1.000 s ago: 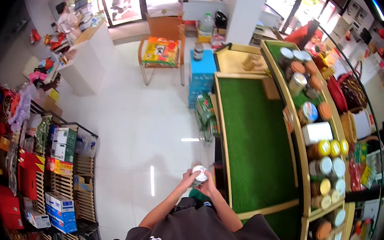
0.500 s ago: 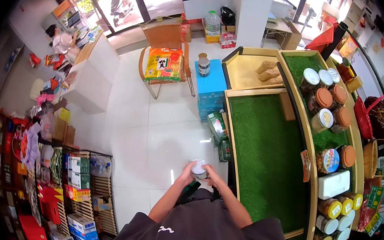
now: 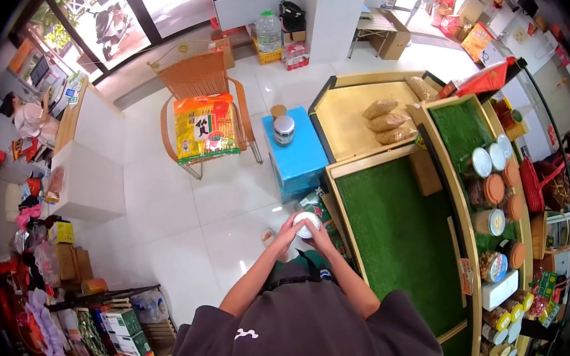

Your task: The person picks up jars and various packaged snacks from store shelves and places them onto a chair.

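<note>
Between hands (image 3: 286,233) (image 3: 321,238), jar (image 3: 306,230) upright, lid (image 3: 306,222) up

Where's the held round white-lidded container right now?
In the head view, below centre, the round white-lidded container sits between the left hand and right hand, below the blue box and left of the wood-framed green display bin.

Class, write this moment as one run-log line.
left hand: holding white-topped container | right hand: holding it too | blue box: jar on top | chair: packet on seat
</note>
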A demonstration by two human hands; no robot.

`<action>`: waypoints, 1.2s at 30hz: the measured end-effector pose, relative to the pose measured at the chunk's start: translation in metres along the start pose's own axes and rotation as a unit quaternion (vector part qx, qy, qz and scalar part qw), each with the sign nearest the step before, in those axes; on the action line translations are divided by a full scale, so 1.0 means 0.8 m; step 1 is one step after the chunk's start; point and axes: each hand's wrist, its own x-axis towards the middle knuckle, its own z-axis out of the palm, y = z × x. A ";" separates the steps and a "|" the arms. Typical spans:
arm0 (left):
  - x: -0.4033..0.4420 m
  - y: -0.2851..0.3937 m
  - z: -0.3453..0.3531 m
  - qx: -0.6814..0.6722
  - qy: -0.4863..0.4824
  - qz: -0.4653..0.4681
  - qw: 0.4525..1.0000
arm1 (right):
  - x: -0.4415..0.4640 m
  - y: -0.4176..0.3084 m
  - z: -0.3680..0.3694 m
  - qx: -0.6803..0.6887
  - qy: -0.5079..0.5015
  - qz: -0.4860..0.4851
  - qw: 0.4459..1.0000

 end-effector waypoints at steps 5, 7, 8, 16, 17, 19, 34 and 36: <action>0.078 0.020 -0.050 0.020 0.085 0.005 0.996 | 0.059 -0.047 0.052 0.115 0.036 -0.025 0.992; 0.108 0.031 -0.063 0.001 0.085 -0.012 0.996 | 0.096 -0.054 0.061 0.113 0.065 -0.036 0.991; 0.120 0.037 -0.071 0.002 0.086 -0.018 0.996 | 0.111 -0.055 0.065 0.116 0.068 -0.031 0.990; 0.241 0.106 -0.131 0.266 0.056 -0.077 0.959 | 0.249 -0.074 0.087 0.182 0.112 -0.043 0.976; 0.249 0.124 -0.126 0.271 0.055 -0.074 0.958 | 0.265 -0.085 0.090 0.165 0.119 -0.039 0.978; 0.271 0.137 -0.140 0.297 0.034 -0.093 0.950 | 0.275 -0.108 0.098 0.117 0.145 -0.050 0.981; 0.323 0.157 -0.172 0.131 -0.039 -0.259 0.956 | 0.369 -0.066 0.075 -0.165 0.230 -0.106 0.953; 0.320 0.159 -0.169 0.204 0.006 -0.263 0.943 | 0.360 -0.085 0.085 -0.181 0.231 -0.111 0.950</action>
